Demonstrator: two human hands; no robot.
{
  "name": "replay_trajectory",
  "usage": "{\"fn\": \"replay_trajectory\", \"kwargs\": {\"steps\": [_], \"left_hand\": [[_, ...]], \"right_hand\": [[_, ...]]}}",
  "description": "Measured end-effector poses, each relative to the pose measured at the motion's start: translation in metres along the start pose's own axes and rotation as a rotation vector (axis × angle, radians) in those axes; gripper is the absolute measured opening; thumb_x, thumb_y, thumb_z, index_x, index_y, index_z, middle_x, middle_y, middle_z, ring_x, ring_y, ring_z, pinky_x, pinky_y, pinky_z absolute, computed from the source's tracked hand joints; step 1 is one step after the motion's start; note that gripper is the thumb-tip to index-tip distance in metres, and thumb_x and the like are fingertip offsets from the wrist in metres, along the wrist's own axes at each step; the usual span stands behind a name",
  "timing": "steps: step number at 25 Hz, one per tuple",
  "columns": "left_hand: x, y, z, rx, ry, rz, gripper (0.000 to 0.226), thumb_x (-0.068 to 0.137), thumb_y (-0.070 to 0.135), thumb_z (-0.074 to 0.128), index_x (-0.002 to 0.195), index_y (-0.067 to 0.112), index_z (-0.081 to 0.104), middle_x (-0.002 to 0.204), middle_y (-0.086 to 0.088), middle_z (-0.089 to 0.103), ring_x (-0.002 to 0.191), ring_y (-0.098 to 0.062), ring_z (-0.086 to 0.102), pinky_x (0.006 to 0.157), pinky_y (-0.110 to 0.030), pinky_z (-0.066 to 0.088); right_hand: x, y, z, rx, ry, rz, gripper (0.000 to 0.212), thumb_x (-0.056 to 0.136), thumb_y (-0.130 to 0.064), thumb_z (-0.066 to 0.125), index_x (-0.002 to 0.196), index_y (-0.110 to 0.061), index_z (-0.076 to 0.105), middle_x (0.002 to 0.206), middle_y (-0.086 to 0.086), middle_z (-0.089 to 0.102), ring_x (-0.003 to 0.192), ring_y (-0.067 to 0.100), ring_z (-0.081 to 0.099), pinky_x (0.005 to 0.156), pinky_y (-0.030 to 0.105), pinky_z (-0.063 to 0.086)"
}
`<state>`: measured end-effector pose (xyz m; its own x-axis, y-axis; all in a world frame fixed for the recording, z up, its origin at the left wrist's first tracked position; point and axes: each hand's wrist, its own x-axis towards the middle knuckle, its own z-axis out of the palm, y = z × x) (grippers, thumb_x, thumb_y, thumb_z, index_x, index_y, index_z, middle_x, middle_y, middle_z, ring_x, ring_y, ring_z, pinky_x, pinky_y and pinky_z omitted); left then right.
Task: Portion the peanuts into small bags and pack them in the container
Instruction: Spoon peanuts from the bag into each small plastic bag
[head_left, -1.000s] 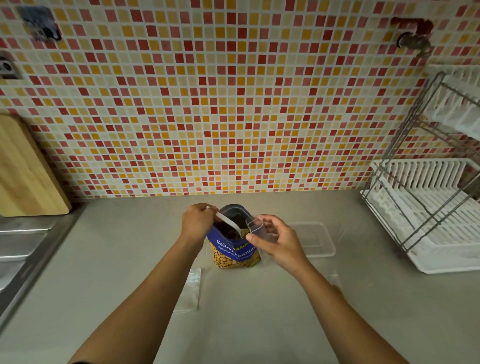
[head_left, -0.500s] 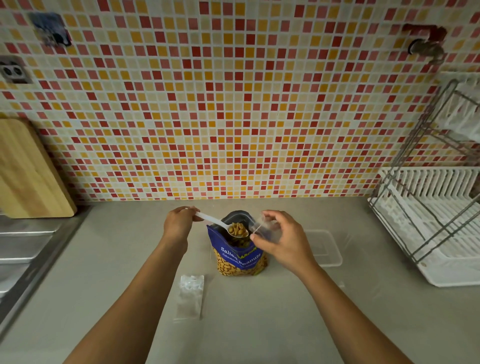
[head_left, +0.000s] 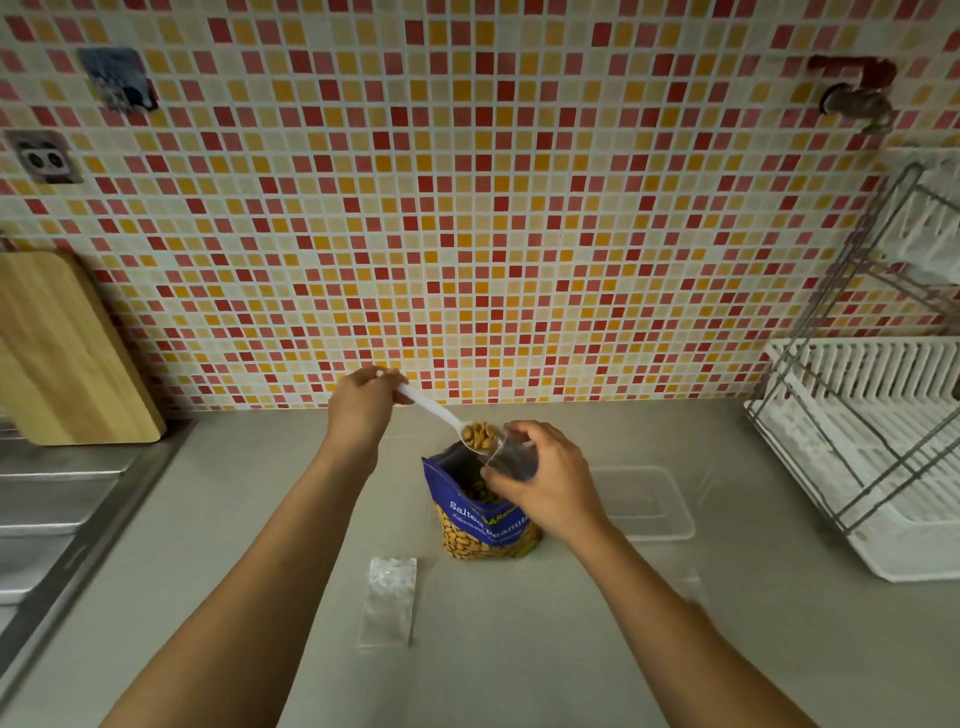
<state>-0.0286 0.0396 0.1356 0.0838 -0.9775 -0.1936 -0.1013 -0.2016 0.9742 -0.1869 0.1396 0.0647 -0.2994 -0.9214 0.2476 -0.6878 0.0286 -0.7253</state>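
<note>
A white plastic spoon (head_left: 435, 411) heaped with peanuts (head_left: 479, 434) is gripped by the left hand (head_left: 361, 405) at a small clear bag (head_left: 511, 457), itself pinched and partly hidden by the right hand (head_left: 545, 480), above the blue peanut pouch (head_left: 480, 519); the grey table (head_left: 519, 649) lies open in front.

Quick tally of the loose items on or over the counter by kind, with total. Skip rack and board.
Peanut bag: 1
Spoon: 1
Small clear bags: 2 (held one, flat one)
Clear container: 1
Total: 5
</note>
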Motion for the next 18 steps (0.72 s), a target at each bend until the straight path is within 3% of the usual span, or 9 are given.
{"fn": "replay_trajectory", "kwargs": {"steps": [3,5,6,9,11,13,16,18], "left_hand": [[-0.022,0.013,0.01,0.32,-0.119,0.421,0.018,0.095,0.025,0.047,0.092,0.016,0.062,0.095,-0.003,0.067,0.086,-0.023,0.059,0.068,-0.031,0.048],[-0.032,0.021,0.009,0.553,-0.082,0.752,0.023,0.093,0.033,0.046,0.089,0.019,0.064,0.086,0.004,0.065,0.095,-0.025,0.058,0.078,-0.041,0.05],[-0.031,0.026,0.006,0.6,-0.021,0.827,0.025,0.092,0.035,0.046,0.091,0.02,0.065,0.084,0.006,0.062,0.1,-0.024,0.055,0.082,-0.045,0.047],[-0.015,0.036,-0.006,0.384,0.082,0.696,0.029,0.091,0.041,0.045,0.094,0.019,0.065,0.088,0.003,0.065,0.098,-0.024,0.059,0.078,-0.045,0.053],[-0.008,0.017,-0.002,0.298,0.007,0.515,0.025,0.094,0.033,0.047,0.092,0.014,0.063,0.088,-0.002,0.068,0.084,-0.023,0.064,0.069,-0.033,0.052],[-0.009,-0.02,0.01,0.557,-0.082,0.531,0.019,0.095,0.031,0.046,0.093,0.022,0.062,0.092,-0.005,0.068,0.083,-0.024,0.062,0.071,-0.035,0.051],[-0.016,-0.065,0.03,1.078,-0.159,0.608,0.026,0.095,0.038,0.042,0.11,0.029,0.062,0.109,-0.003,0.063,0.119,-0.021,0.046,0.092,-0.044,0.039],[-0.019,-0.076,0.041,1.109,-0.148,0.521,0.03,0.096,0.037,0.04,0.115,0.026,0.061,0.117,-0.003,0.06,0.125,-0.017,0.04,0.094,-0.043,0.035]], "right_hand": [[0.001,-0.003,0.006,0.208,0.053,0.053,0.046,0.069,-0.038,0.077,0.109,-0.026,0.059,0.101,-0.012,0.061,0.091,0.005,0.058,0.078,0.024,0.052],[0.0,-0.006,0.007,0.351,0.076,0.096,0.046,0.07,-0.037,0.077,0.11,-0.025,0.059,0.105,-0.01,0.063,0.091,0.006,0.06,0.073,0.02,0.053],[-0.001,-0.007,0.007,0.409,0.084,0.122,0.047,0.071,-0.035,0.076,0.113,-0.023,0.059,0.107,-0.009,0.063,0.092,0.006,0.06,0.07,0.016,0.052],[-0.005,-0.004,0.0,0.513,0.125,0.193,0.047,0.073,-0.032,0.076,0.115,-0.022,0.057,0.106,-0.012,0.06,0.092,0.0,0.056,0.062,0.008,0.048],[-0.008,0.002,-0.003,0.566,0.155,0.225,0.046,0.073,-0.032,0.075,0.115,-0.025,0.056,0.106,-0.013,0.06,0.094,0.002,0.057,0.065,0.012,0.05],[-0.013,0.009,-0.002,0.639,0.157,0.26,0.041,0.074,-0.03,0.075,0.11,-0.029,0.056,0.104,-0.012,0.063,0.096,0.005,0.06,0.067,0.015,0.052],[-0.021,0.017,0.006,0.691,0.13,0.293,0.032,0.074,-0.024,0.076,0.099,-0.032,0.057,0.097,-0.011,0.066,0.094,0.008,0.063,0.065,0.012,0.051],[-0.025,0.021,0.01,0.7,0.114,0.31,0.031,0.074,-0.022,0.076,0.098,-0.03,0.059,0.096,-0.008,0.068,0.094,0.01,0.064,0.065,0.013,0.051]]}}
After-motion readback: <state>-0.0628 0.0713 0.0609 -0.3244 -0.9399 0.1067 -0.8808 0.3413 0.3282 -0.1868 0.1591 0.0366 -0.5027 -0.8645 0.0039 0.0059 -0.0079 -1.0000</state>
